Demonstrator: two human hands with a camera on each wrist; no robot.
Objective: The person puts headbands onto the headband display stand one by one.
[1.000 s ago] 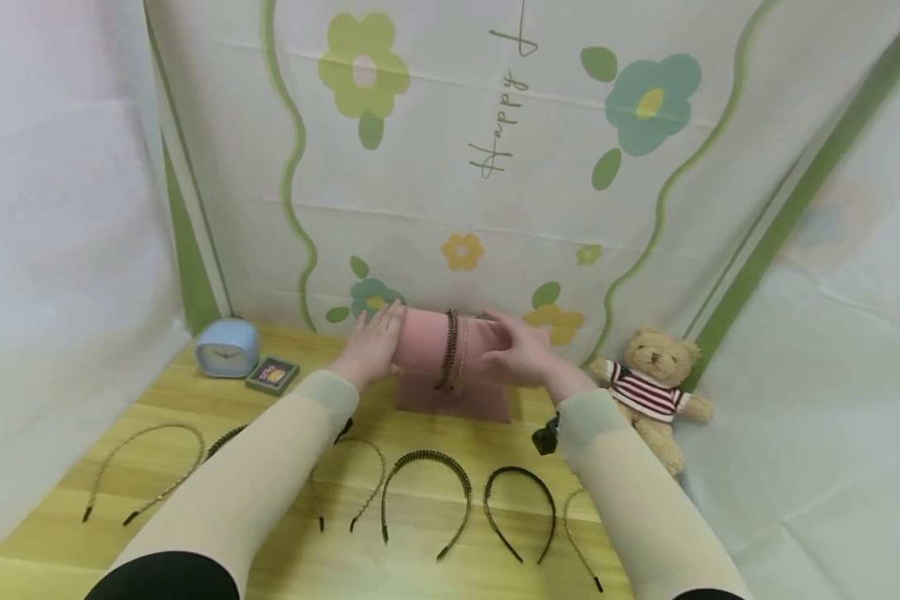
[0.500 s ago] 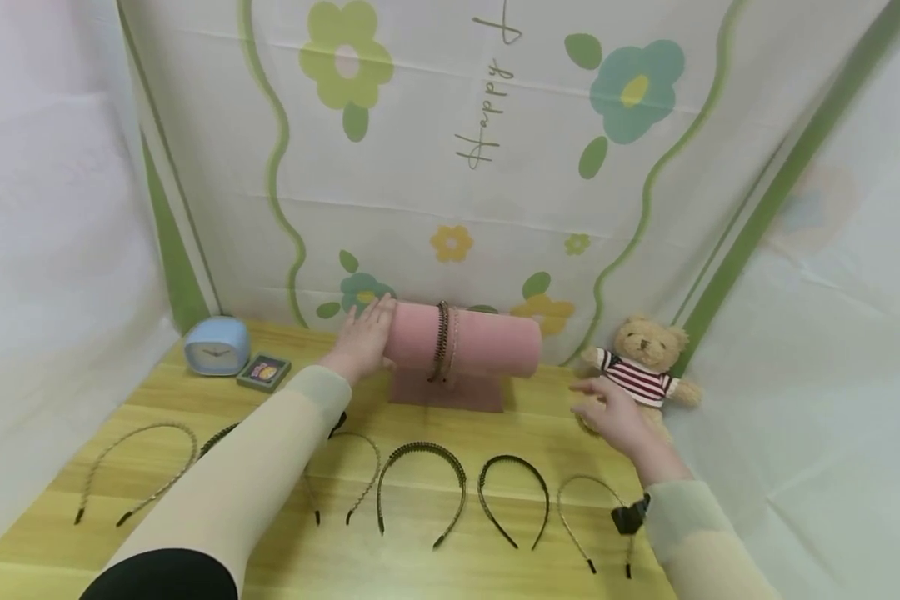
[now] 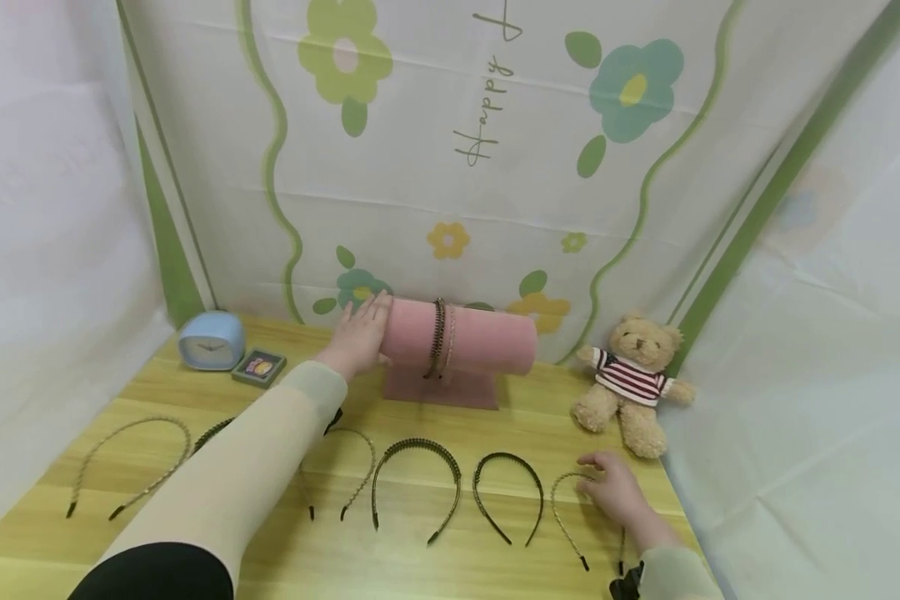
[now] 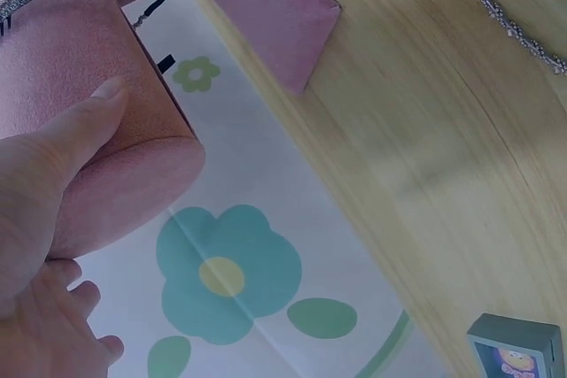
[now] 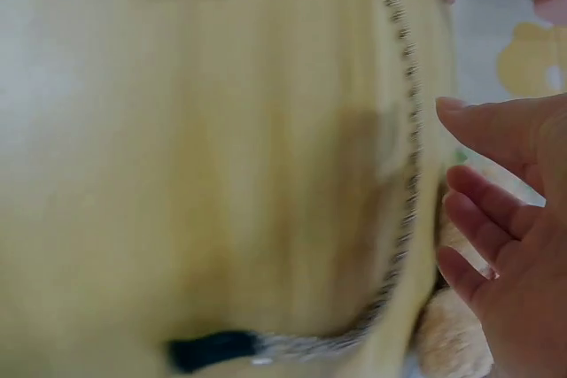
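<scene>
My left hand point(image 3: 362, 335) holds the left end of a pink headband stand point(image 3: 487, 340), with the thumb point(image 4: 93, 117) pressed along the cylinder in the left wrist view. Two headbands hang side by side around the stand: a dark one point(image 3: 437, 337) and a light one point(image 3: 450, 342). My right hand point(image 3: 617, 487) hovers at the top curve of a thin beaded headband point(image 3: 562, 518) lying at the right of the row. In the right wrist view its fingers point(image 5: 483, 219) are spread loosely beside the headband's curve, with nothing between them.
More headbands lie in the row: a black one point(image 3: 508, 457), a dark braided one point(image 3: 417, 444) and several further left, partly under my left sleeve. A teddy bear point(image 3: 630, 379) sits at the back right. At the back left are a blue clock point(image 3: 212, 340) and a small framed box point(image 3: 259, 367).
My right hand has let go of the stand's right end and moved down and right, past the bear, to the rightmost headband. The left hand has stayed on the stand.
</scene>
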